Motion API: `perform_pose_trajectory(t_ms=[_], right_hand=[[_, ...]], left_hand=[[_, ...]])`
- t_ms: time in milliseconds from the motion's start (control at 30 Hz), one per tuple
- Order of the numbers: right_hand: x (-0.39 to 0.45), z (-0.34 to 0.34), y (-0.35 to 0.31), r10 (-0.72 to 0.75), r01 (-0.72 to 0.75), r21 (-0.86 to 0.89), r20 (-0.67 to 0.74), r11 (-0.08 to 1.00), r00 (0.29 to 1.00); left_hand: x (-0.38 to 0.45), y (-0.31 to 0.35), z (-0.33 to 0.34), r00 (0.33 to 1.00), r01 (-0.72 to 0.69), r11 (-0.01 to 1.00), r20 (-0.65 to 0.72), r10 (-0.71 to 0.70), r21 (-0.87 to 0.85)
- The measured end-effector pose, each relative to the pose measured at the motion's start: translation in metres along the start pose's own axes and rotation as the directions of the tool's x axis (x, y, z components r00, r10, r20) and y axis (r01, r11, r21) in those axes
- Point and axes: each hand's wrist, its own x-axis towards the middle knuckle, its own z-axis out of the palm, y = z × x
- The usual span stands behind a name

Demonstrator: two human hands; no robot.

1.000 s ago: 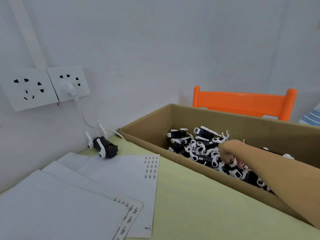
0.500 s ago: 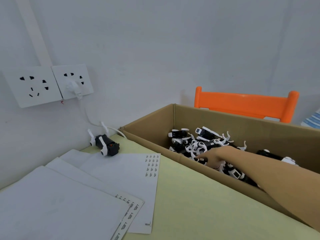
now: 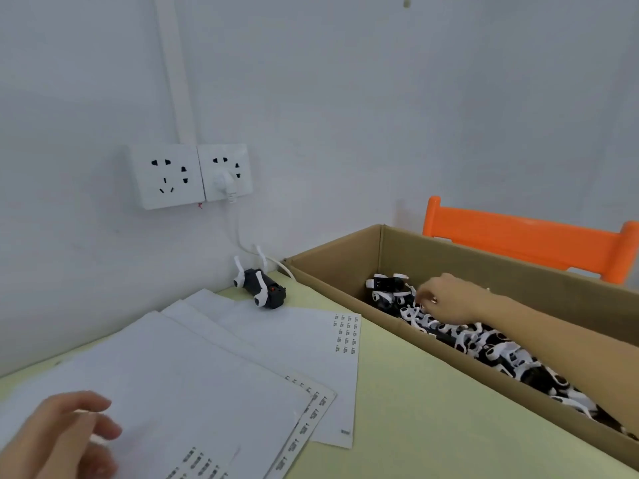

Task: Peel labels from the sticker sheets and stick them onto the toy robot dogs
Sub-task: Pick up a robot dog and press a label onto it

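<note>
Left hand (image 3: 65, 437) newly entering, fingers loose over sticker sheets (image 3: 193, 368); right hand (image 3: 446, 300) rummaging box (image 3: 345, 271), curled, grasp unclear; I'm isolating one dog (image 3: 387, 283).

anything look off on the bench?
One toy dog lies tipped over by the wall, legs up, apart from the pile of dogs in the cardboard box. The sticker sheets overlap askew. No visible damage.

Black-and-white toy robot dogs (image 3: 484, 344) heaped in a plain brown cardboard box (image 3: 345, 271), 1 black dog with white legs (image 3: 260, 288) on a pale yellow-green table (image 3: 415, 409), white sticker sheets (image 3: 242, 347) printed with small black-marked labels, orange chair back (image 3: 525, 233), white wall sockets (image 3: 190, 174).
</note>
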Motion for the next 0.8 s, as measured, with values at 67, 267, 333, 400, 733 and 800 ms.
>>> perform_pose_trajectory(t_ms=[67, 267, 333, 400, 733, 800], right_hand=[[-0.003, -0.021, -0.027, -0.078, 0.106, 0.128, -0.206, 0.986, 0.975], [-0.047, -0.055, -0.166, -0.331, 0.57, 0.297, -0.579, 0.766, 0.745], [-0.062, -0.053, -0.216, -0.413, 0.621, 0.328, -0.52, 0.711, 0.747], [-0.073, -0.037, -0.26, -0.453, 0.602, 0.411, -0.406, 0.685, 0.793], [-0.105, 0.026, -0.368, -0.12, 0.257, 0.858, -0.227, 0.445, 0.966], [-0.108, 0.026, -0.366, -0.128, 0.27, 0.849, -0.237, 0.454, 0.963]], left_hand=[[-0.003, -0.002, 0.006, 0.991, -0.105, 0.982, -0.07, 0.117, 0.155], [-0.011, -0.01, 0.023, 0.892, -0.244, 0.61, -0.072, 0.446, 0.754], [-0.014, -0.009, 0.027, 0.917, -0.199, 0.36, 0.043, 0.398, 0.911], [-0.018, -0.006, 0.032, 0.937, -0.139, 0.264, 0.041, 0.346, 0.955], [-0.033, -0.001, 0.029, 0.972, -0.135, 0.398, 0.043, 0.231, 0.907], [-0.037, 0.0, 0.024, 0.979, -0.137, 0.454, 0.051, 0.197, 0.881]])
